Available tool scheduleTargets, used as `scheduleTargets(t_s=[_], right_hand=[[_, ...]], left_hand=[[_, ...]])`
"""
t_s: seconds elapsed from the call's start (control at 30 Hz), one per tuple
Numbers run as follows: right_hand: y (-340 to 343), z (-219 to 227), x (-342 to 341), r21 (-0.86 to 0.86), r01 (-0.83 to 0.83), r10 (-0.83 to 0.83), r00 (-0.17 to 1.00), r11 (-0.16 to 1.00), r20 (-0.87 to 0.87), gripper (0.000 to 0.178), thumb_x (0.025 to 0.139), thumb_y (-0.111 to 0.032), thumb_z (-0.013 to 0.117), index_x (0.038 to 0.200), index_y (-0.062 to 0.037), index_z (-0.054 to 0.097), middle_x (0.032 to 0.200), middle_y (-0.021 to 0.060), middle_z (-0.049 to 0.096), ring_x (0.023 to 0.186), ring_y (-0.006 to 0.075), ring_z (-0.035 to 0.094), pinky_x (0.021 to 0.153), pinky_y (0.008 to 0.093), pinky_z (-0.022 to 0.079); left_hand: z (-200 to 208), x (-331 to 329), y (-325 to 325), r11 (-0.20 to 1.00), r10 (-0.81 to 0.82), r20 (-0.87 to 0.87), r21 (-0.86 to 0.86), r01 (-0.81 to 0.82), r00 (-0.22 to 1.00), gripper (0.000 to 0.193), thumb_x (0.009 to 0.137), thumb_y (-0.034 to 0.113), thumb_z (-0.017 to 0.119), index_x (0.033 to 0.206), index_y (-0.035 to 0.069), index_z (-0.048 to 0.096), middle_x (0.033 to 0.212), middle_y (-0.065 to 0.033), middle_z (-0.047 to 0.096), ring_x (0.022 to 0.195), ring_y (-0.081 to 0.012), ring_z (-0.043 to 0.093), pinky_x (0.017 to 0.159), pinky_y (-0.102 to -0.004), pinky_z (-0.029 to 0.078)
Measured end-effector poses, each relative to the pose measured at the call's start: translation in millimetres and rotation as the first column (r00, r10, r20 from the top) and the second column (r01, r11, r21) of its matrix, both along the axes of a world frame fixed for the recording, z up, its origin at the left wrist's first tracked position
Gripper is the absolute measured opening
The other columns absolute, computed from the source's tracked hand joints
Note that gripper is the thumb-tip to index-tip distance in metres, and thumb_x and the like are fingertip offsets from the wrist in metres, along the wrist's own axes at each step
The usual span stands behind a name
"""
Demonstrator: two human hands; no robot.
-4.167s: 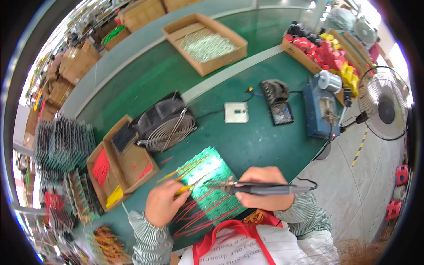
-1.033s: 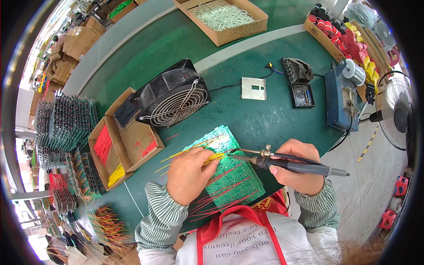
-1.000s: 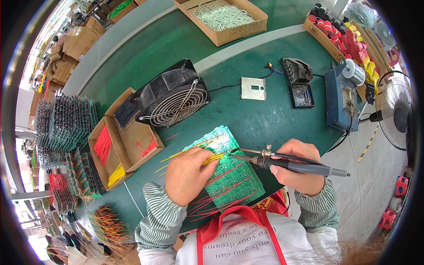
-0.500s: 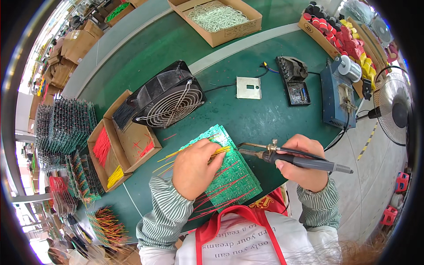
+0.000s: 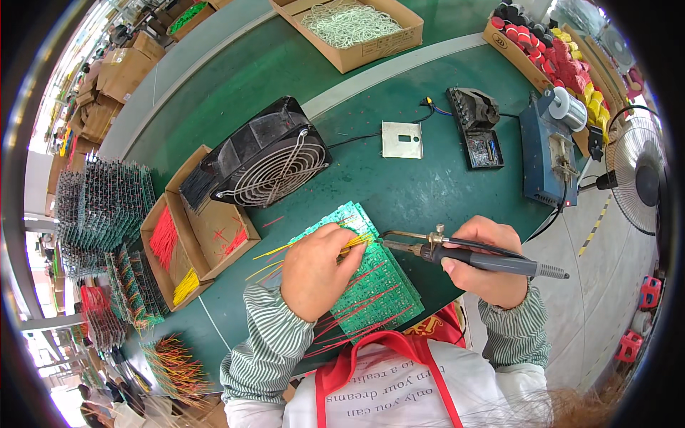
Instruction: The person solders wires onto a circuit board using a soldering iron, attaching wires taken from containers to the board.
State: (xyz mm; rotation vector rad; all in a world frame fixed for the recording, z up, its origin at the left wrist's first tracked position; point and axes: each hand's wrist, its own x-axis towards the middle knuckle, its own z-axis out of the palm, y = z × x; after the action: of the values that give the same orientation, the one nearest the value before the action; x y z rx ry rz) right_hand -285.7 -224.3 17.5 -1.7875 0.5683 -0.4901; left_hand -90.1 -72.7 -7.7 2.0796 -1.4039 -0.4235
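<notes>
A stack of green circuit boards [image 5: 382,296] lies on the green bench in front of me, with several red wires [image 5: 360,308] sticking out from the top board. My left hand [image 5: 314,269] rests over the boards' left side, fingers pinched on a bunch of yellow wires [image 5: 360,241]. The wires' far ends trail out left past the hand. In my right hand [image 5: 489,260] is a grey soldering iron [image 5: 492,262] with a thin metal solder-feed tube along it. Its tip points left and meets the board area close to the yellow wire ends; actual contact is too small to tell.
Left of the boards stand a black fan [image 5: 275,157] and a cardboard box [image 5: 207,264] of cut wires. Stacked wired boards [image 5: 103,214] are farther left. Ahead lie a metal plate [image 5: 402,140] and iron stand [image 5: 474,128]; a blue solder feeder [image 5: 548,153] is right.
The soldering iron's tip has shifted very slightly left, closer to the yellow wire ends. My left hand keeps its pinch, almost unmoved.
</notes>
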Motion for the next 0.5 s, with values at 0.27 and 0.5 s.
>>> scheduleTargets(t_s=[0.27, 0.5], right_hand=[[3.4, 8.2, -9.9, 0.007, 0.015, -0.015, 1.000, 1.000, 0.006, 0.016, 0.070, -0.006, 0.071, 0.081, -0.0004, 0.060, 0.066, 0.0026, 0.063, 0.057, 0.0067, 0.058, 0.053, 0.0221, 0.046], [17.8, 12.5, -20.0, -0.110, -0.056, 0.060, 0.998, 0.992, 0.036, 0.016, 0.069, -0.005, 0.072, 0.079, -0.0017, 0.059, 0.063, 0.0047, 0.063, 0.052, 0.0091, 0.060, 0.049, 0.0226, 0.045]], left_hand=[[7.7, 2.1, 6.8, 1.000, -0.017, 0.001, -0.007, 0.017, 1.000, 0.012, 0.078, 0.011, 0.070, 0.083, 0.001, 0.065, 0.075, -0.0100, 0.060, 0.062, -0.0247, 0.059, 0.056, -0.0336, 0.047], [45.4, 13.9, 69.5, 0.960, 0.238, 0.455, 0.024, -0.279, 0.858, 0.010, 0.075, 0.010, 0.069, 0.082, 0.004, 0.064, 0.081, -0.0096, 0.061, 0.071, -0.0287, 0.061, 0.062, -0.0375, 0.049]])
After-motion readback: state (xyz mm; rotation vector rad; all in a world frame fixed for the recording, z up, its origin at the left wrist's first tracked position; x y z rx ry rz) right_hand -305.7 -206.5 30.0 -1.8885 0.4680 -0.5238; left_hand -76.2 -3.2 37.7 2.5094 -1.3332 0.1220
